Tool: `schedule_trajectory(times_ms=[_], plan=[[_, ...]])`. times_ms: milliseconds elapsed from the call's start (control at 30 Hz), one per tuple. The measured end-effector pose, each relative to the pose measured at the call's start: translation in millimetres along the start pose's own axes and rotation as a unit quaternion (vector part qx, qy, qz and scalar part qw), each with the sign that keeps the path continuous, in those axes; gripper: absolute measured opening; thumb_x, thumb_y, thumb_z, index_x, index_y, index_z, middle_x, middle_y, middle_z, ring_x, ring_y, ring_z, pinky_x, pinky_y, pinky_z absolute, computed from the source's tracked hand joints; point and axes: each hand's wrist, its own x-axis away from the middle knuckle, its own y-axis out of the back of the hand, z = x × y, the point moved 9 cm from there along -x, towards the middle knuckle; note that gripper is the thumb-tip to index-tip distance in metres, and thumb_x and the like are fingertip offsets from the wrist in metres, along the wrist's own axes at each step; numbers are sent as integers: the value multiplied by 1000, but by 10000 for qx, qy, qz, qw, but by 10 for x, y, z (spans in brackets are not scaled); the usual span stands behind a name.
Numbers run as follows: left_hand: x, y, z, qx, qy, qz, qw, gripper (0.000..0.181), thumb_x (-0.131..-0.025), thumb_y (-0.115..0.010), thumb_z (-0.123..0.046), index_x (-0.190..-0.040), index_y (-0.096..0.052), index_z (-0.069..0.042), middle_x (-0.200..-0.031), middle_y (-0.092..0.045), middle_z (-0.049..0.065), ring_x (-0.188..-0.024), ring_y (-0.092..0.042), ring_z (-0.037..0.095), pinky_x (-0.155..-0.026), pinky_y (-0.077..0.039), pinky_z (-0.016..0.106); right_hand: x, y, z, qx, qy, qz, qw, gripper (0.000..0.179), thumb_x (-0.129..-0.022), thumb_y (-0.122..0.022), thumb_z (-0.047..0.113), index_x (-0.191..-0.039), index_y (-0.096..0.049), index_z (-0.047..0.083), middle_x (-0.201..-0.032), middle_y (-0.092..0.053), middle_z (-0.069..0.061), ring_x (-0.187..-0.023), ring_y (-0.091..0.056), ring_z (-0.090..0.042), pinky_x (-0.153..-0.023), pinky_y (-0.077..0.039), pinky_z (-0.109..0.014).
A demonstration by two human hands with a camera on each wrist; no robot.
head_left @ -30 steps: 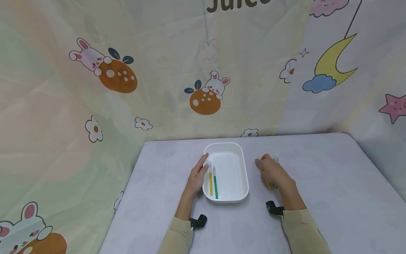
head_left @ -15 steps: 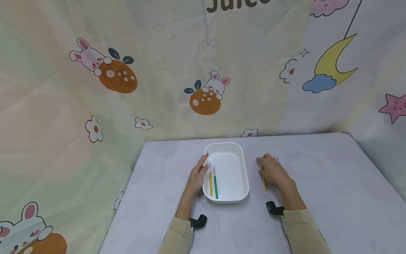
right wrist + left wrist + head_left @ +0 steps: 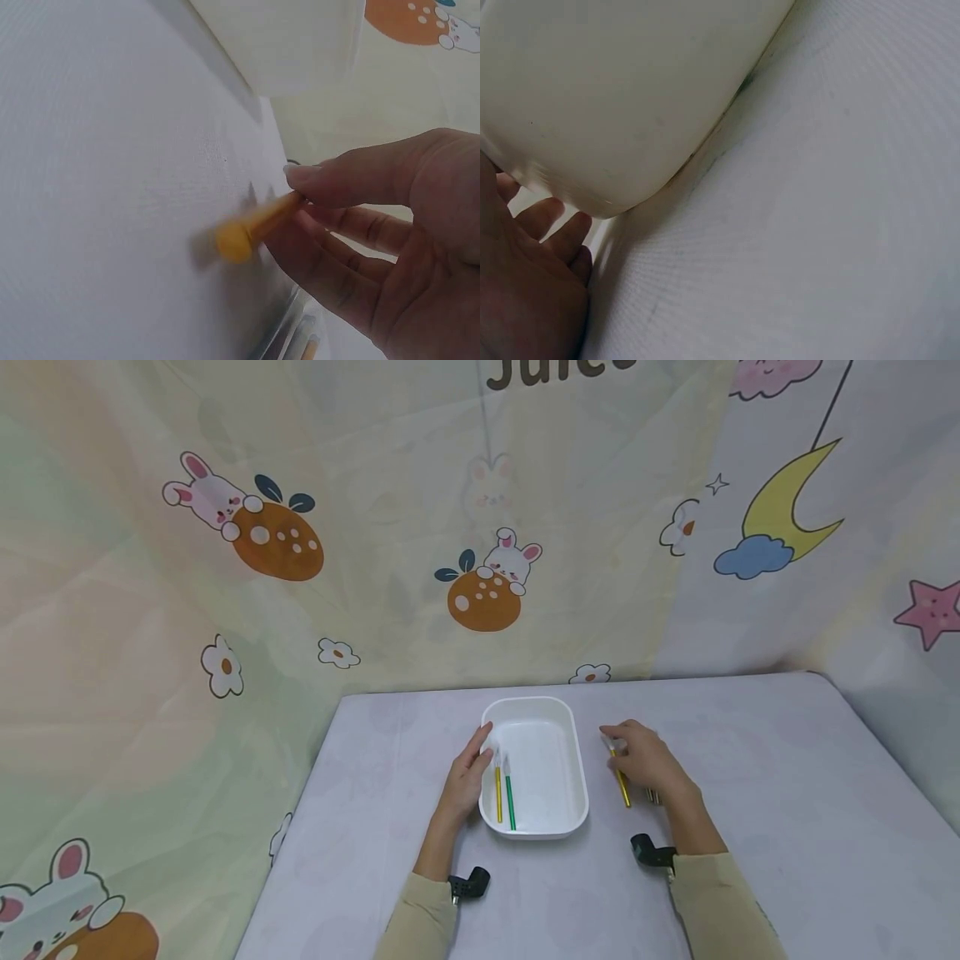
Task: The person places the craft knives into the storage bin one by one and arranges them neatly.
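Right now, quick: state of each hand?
Left hand: open, fingers resting against the side of the white tray.
Right hand: closed, pinching a yellow stick between thumb and fingers.

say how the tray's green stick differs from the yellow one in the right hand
The green stick lies inside the white tray; the yellow stick is outside it, pinched by the right hand. In the head view, the yellow stick slants more than the green stick. The green stick shows whole; the yellow stick is partly hidden. Both are slim, with a pale far end.
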Motion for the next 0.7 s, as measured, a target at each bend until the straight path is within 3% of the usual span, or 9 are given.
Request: schedule_trajectory(times_ms=[133, 333, 500, 700], plan=[[-2, 0, -8, 20, 7, 4, 10000, 48, -110, -49, -30, -158, -45, -30, -170, -30, -12, -160, -21, 10, -132, -17, 42, -11, 12, 3, -267, 128, -38, 9996, 55, -92, -72, 4, -145, -60, 6, -140, -58, -22, -106, -67, -35, -72, -61, -37], [-2, 1, -11, 41, -1, -6, 10000, 49, -110, -49, -30, -159, -45, -28, -170, -30, -11, -160, -21, 12, -132, -16, 43, 0, 44, 20, -757, 173, -112, 9969, 58, -93, -69, 0, -149, -57, 8, -140, -55, -19, -104, -66, -32, -68, -59, -31], [-2, -7, -5, 81, -30, 49, 10000, 51, -110, -49, -30, -160, -43, -24, -171, -30, -10, -160, -21, 13, -132, -16, 45, 17, 103, 74, -1503, 371, -242, 9876, 61, -95, -67, -2, -153, -52, 8, -148, -47, -21, -109, -65, -37, -71, -63, -31], [13, -1, 1, 29, -2, 32, 10000, 49, -110, -49, -30, -159, -45, -29, -170, -31, -11, -160, -21, 11, -133, -16, 43, 44, 205, 143, -2181, 505, -521, 9732, 63, -97, -68, 2, -156, -50, 17, -156, -42, -17, -120, -61, -39, -75, -65, -29]])
